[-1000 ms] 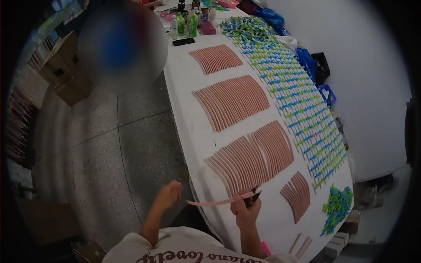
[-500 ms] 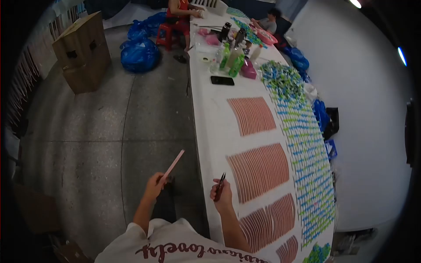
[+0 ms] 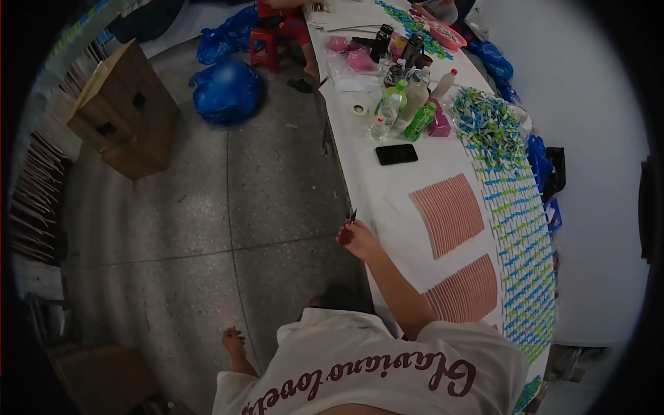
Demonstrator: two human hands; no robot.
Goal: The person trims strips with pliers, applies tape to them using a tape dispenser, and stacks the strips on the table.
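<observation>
Left hand (image 3: 234, 337): low over the floor, away from the table (image 3: 387, 200); the fingers look bent, but from my remote seat I cannot tell whether they hold anything.
Right hand (image 3: 357, 238): closed round the snips (image 3: 346, 234), near the table's left edge.
Snip points: directed away from the body, probably to clear the fingers (too small for me to judge their gap).
Pink strips (image 3: 463, 290): two groups inside the left edge, the nearer partly hidden by the shirt (image 3: 373, 363); laid side by side, presumably to keep each separate.
Green-and-blue pieces (image 3: 526, 256): ordered rows along the right edge, seemingly so none overlap; a loose heap (image 3: 487, 117) lies beyond.
Phone (image 3: 397, 154): flat, between the strips and the bottles (image 3: 418, 121), perhaps placed clear of both.
Far end: a seated person in red (image 3: 283, 28), by the left corner.
</observation>
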